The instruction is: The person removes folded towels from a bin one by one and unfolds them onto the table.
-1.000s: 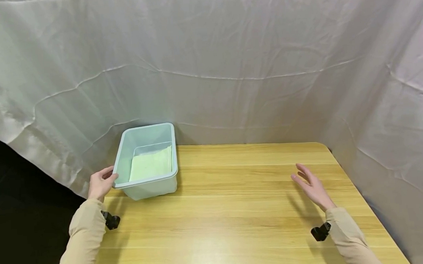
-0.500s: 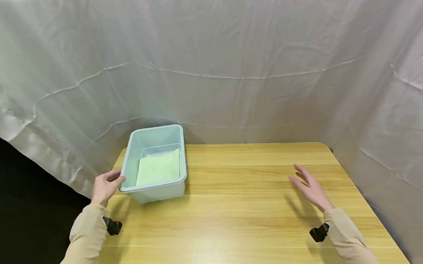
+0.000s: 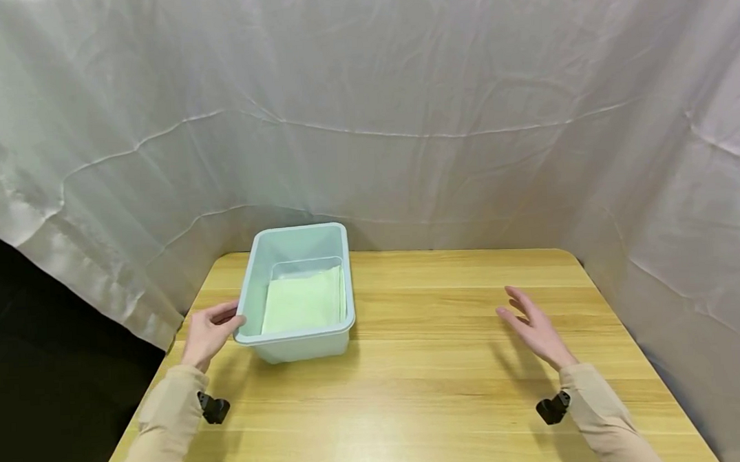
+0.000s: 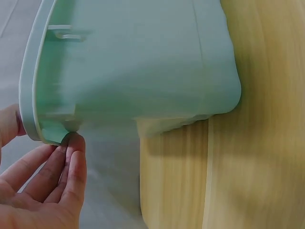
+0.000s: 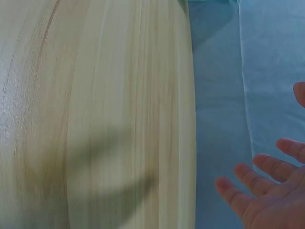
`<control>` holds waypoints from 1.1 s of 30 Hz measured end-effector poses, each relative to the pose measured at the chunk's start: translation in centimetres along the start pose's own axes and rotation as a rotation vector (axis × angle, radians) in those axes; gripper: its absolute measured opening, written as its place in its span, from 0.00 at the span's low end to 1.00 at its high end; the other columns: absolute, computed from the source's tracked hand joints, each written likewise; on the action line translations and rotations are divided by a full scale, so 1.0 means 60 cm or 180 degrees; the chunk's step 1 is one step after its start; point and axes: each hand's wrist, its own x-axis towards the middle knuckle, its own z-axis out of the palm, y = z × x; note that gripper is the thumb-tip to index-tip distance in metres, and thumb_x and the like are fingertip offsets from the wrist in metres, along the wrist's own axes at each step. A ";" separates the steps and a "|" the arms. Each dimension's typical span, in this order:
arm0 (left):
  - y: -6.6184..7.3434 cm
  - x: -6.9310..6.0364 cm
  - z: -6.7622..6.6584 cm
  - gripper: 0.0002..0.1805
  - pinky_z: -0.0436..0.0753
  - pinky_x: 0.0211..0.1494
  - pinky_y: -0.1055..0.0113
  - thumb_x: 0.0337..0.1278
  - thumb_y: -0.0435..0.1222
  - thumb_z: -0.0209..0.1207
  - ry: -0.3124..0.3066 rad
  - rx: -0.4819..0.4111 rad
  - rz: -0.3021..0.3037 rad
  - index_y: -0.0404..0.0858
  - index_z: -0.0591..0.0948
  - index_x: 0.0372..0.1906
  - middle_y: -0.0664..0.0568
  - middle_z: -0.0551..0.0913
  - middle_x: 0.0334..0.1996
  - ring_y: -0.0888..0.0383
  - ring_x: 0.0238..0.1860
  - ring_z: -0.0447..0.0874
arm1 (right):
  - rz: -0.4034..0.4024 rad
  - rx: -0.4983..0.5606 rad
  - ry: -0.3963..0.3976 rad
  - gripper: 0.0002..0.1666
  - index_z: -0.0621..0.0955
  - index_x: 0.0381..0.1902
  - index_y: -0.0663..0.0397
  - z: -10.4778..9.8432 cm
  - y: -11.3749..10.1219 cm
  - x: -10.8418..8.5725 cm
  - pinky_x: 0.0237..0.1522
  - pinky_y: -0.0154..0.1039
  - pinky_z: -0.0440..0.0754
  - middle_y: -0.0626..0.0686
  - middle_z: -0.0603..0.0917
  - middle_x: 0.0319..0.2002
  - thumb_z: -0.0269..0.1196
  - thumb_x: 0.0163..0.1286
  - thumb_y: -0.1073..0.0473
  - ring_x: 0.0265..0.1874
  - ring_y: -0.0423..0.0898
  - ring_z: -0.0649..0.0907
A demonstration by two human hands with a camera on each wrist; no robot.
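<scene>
A pale blue-green bin [image 3: 301,347] is at the left of the wooden table, with a folded light green cloth [image 3: 301,303] lying inside it. My left hand [image 3: 210,333] pinches the bin's rim at its near left corner. The left wrist view has the thumb on one side of the rim and the fingers of the left hand [image 4: 47,183] under its lip, beside the bin wall [image 4: 138,62]. Over the right part of the table my right hand [image 3: 538,330] holds nothing; in the right wrist view the fingers of that hand [image 5: 271,191] are spread and relaxed.
The wooden table [image 3: 425,366] has a rounded back right corner. A light grey curtain [image 3: 402,119] hangs behind it and along both sides. A dark area lies past the table's left edge. Each wrist carries a small black camera.
The bin, with the cloth in it, has moved to the right and slightly nearer, my left hand staying on its rim. My right hand has shifted a little to the left.
</scene>
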 end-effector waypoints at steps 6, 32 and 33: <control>0.007 -0.011 0.023 0.26 0.79 0.45 0.84 0.64 0.33 0.63 -0.0082 -0.0063 0.0007 0.27 0.76 0.65 0.29 0.79 0.61 0.81 0.40 0.77 | 0.0020 -0.0119 -0.0019 0.41 0.55 0.78 0.63 0.011 -0.022 0.002 0.72 0.68 0.63 0.70 0.56 0.78 0.51 0.80 0.44 0.75 0.71 0.60; 0.052 -0.053 0.121 0.25 0.83 0.42 0.79 0.54 0.28 0.68 -0.0375 -0.0446 0.0098 0.25 0.80 0.59 0.31 0.86 0.50 0.67 0.37 0.84 | -0.0233 -0.0614 -0.0332 0.43 0.56 0.79 0.57 0.054 -0.131 0.023 0.73 0.69 0.62 0.68 0.59 0.77 0.52 0.78 0.40 0.75 0.69 0.62; 0.053 -0.055 0.124 0.25 0.83 0.42 0.78 0.54 0.28 0.68 -0.0385 -0.0462 0.0105 0.25 0.80 0.59 0.31 0.86 0.49 0.66 0.37 0.84 | -0.0262 -0.0643 -0.0330 0.43 0.56 0.79 0.58 0.055 -0.134 0.025 0.73 0.69 0.62 0.68 0.59 0.77 0.52 0.78 0.40 0.75 0.69 0.61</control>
